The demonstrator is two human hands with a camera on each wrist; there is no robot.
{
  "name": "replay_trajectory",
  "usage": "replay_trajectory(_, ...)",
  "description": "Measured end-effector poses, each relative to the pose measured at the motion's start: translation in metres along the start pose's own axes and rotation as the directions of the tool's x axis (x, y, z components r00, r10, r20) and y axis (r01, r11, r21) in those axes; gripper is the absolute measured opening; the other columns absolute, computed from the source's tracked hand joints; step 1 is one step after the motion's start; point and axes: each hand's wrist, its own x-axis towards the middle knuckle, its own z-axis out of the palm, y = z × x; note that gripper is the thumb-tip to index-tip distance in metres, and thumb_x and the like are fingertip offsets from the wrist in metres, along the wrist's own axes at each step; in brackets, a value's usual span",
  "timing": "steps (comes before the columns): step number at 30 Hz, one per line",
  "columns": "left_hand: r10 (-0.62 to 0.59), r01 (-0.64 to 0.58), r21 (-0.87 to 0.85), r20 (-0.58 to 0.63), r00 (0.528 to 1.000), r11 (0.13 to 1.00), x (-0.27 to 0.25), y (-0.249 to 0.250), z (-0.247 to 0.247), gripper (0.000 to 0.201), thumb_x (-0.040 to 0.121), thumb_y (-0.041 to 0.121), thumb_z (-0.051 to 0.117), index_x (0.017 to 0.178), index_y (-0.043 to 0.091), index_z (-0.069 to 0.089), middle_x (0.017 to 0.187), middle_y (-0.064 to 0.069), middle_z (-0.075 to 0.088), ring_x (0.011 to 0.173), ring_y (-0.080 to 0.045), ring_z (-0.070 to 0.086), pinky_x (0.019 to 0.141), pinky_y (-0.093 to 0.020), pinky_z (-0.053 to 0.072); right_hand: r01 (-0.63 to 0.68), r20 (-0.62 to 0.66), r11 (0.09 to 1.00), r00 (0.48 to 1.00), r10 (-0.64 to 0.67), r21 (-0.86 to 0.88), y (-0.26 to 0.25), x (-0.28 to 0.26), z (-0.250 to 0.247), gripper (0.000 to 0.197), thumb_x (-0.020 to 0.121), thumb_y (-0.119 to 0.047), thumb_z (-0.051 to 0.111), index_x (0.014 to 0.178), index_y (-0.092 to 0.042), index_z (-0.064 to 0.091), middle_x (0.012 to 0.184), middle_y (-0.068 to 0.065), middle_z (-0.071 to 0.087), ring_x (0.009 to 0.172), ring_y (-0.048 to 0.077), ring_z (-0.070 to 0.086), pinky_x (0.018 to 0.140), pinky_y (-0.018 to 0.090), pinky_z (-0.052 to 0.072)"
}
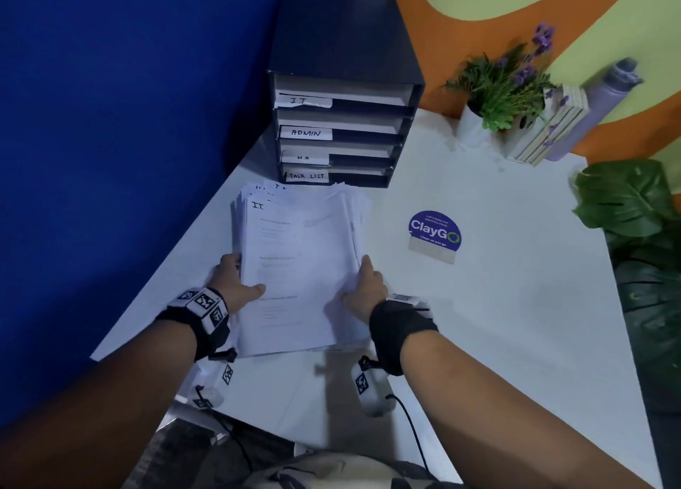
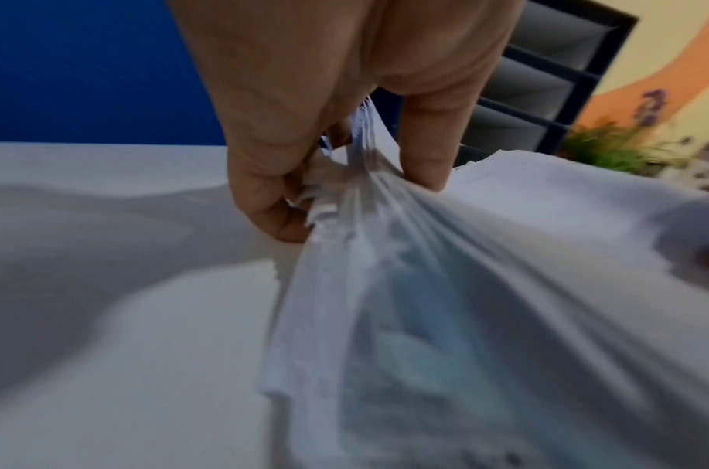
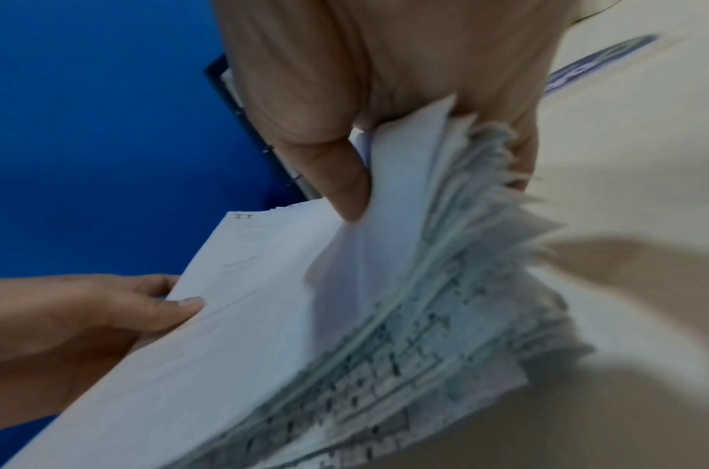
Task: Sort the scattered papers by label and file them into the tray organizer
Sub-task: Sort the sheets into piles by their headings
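White paper stack (image 1: pixel 298 264) gripped by both hands.

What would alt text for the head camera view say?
Both hands, left hand and right hand, grip a paper stack topped "I.T." above a white table. Behind stands a black tray organizer labelled I.T., ADMIN, H.R, TASK LIST.

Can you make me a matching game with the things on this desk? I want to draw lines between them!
Things:
1. stack of papers
2. tray organizer
3. round ClayGo sign
4. potted plant

Matches:
A. purple, flat on the table
B. held by the left hand and right hand
C. purple flowers
D. black, four labelled trays

Pairs: 1-B, 2-D, 3-A, 4-C
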Motion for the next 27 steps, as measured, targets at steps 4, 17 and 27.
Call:
replay_trajectory(4, 0.085, -0.095, 0.067, 0.14, 0.987, 0.993, -0.015, 0.017, 0.04, 0.081, 0.072, 0.032, 0.08, 0.134, 0.01, 0.034, 0.126, -0.008, 0.054, 0.113, -0.025, 0.055, 0.099, -0.039, 0.047, -0.101, -0.053, 0.995, 0.994, 0.101, 0.006, 0.053, -0.009, -0.034, 0.081, 0.09, -0.019, 0.055, 0.154, -0.019, 0.003, 0.148, 0.014, 0.029, 0.133, 0.033, 0.04, 0.111, 0.036, 0.032)
replay_trajectory(17, 0.164, -0.221, 0.254, 0.227, 0.96, 0.942, -0.062, 0.081, 0.141, 0.101, 0.062, 0.044, 0.085, 0.141, 0.017, 0.029, 0.137, -0.009, 0.04, 0.124, -0.027, 0.044, 0.105, -0.039, 0.041, -0.326, 0.06, 0.931, 0.945, 0.32, 0.163, 0.175, -0.065, -0.087, 0.092, 0.079, 0.003, 0.059, 0.151, -0.016, 0.005, 0.143, 0.014, 0.025, 0.125, 0.034, 0.042, 0.082, 0.03, 0.04)
replay_trajectory(27, 0.679, -0.644, -0.216, 0.212, 0.703, 0.734, -0.139, 0.171, 0.142, 0.023, 0.083, 0.02, 0.073, 0.095, 0.034, 0.059, 0.102, 0.006, 0.052, 0.09, -0.007, 0.051, 0.083, -0.025, 0.044, -0.009, -0.309, 0.98, 0.95, -0.053, -0.197, 0.149, -0.058, -0.12, 0.076, 0.087, -0.04, 0.055, 0.15, -0.03, 0.014, 0.149, 0.003, 0.023, 0.131, 0.031, 0.031, 0.101, 0.042, 0.036)
